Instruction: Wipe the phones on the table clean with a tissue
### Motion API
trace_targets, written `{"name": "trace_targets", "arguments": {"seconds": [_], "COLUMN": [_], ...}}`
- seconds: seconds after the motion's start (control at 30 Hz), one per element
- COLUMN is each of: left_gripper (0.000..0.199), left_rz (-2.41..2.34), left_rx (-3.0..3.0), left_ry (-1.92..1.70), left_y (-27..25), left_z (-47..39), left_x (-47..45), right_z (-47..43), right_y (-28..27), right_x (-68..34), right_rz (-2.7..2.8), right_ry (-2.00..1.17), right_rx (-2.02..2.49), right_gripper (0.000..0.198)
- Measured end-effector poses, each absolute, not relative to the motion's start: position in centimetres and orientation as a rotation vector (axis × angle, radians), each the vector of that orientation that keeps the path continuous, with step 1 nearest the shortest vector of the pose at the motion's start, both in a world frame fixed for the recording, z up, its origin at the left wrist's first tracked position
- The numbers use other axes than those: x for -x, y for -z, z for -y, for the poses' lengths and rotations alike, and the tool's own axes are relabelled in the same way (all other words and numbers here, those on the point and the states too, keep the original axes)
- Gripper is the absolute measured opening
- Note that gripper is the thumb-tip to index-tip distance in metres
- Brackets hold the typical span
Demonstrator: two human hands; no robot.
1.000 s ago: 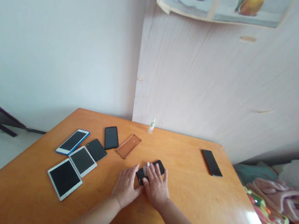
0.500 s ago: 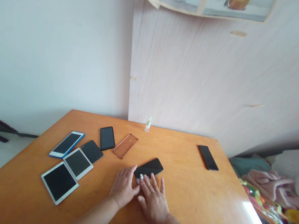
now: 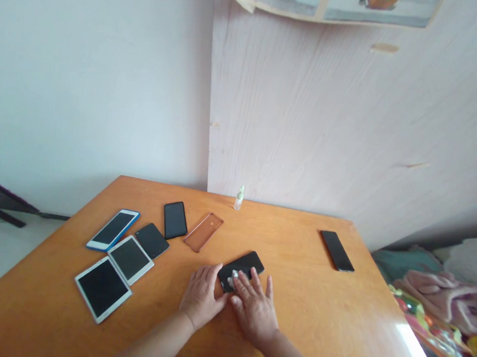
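A black smartphone [image 3: 235, 267] lies at a slant on the wooden table, screen up. My left hand [image 3: 204, 295] holds its left end between the thumb and the fingers. With fingers stretched out, my right hand [image 3: 255, 310] presses a small crumpled white tissue [image 3: 233, 277] against the lower part of the screen. Part of the tissue is hidden under the fingertips. Just beyond the phone lies a brownish, see-through phone case [image 3: 204, 231].
Left on the table [image 3: 294, 298] are a white tablet [image 3: 103, 289], a smaller white one [image 3: 131, 259], a blue-edged device [image 3: 112, 230] and two dark devices [image 3: 152, 241]. A small spray bottle [image 3: 238, 199] stands near the wall. Another black phone [image 3: 336, 250] lies right.
My right hand and the tissue have slid up from the phone's near edge onto its screen. My left hand keeps its place at the phone's end. The view has shifted slightly.
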State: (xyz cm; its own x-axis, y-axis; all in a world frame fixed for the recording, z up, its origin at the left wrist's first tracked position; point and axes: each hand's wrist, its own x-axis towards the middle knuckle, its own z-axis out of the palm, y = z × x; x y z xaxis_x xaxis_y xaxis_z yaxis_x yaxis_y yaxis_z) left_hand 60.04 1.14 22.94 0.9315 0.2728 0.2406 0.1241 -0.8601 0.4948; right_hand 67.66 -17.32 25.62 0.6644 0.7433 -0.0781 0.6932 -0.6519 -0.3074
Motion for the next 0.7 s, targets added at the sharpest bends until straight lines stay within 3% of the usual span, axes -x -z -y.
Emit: {"name": "trace_targets", "arguments": {"seconds": [0.13, 0.33, 0.53, 0.7], "left_gripper": [0.062, 0.061, 0.063, 0.064], "left_rz": [-0.292, -0.3, -0.282, -0.272], "left_rx": [-2.598, -2.584, -2.595, -2.581], "left_ry": [-0.419, -0.384, -0.434, -0.416], "left_y": [-23.1, -22.7, -22.8, -22.3], "left_z": [-1.1, -1.1, -1.1, -1.2], "left_x": [-60.1, -59.9, -59.9, -59.9], "right_z": [17.2, 16.6, 16.6, 16.2], "right_y": [-25.6, -25.4, -24.9, -24.9], "right_x": [-69.3, -67.4, -69.8, -67.6], "right_rz": [0.812, 1.311, 0.773, 1.283], "right_ry": [-0.189, -0.31, -0.163, -0.291], "right_rx": [2.843, 2.548, 2.872, 2.552], "right_gripper": [0.05, 0.051, 0.051, 0.052]}}
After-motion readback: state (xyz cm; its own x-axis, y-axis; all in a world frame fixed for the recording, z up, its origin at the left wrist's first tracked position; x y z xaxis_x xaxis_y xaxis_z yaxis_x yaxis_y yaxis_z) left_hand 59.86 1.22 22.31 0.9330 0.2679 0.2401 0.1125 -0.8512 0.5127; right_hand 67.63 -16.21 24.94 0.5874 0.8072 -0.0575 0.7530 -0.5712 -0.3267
